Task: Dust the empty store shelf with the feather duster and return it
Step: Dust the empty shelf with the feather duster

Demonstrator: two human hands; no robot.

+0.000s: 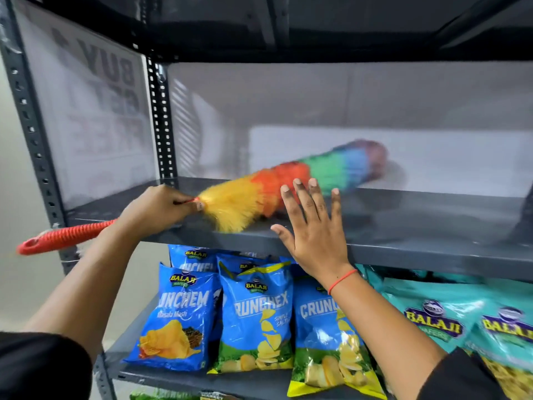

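A rainbow feather duster (291,180) lies across the empty grey shelf (418,223), its yellow end near the front left and its purple tip toward the back. The head looks blurred. My left hand (161,207) grips the red ribbed handle (66,235) just below the feathers; the handle end sticks out past the shelf's left front corner. My right hand (313,226) is spread flat with fingers apart over the shelf's front edge, right beside the orange feathers, holding nothing.
Dark perforated uprights (161,119) frame the rack, with translucent sheeting behind and at the left side. Another shelf sits close overhead (288,27). Below stand blue chip bags (253,316) and teal bags (450,321). A dark object (523,220) intrudes at the right edge.
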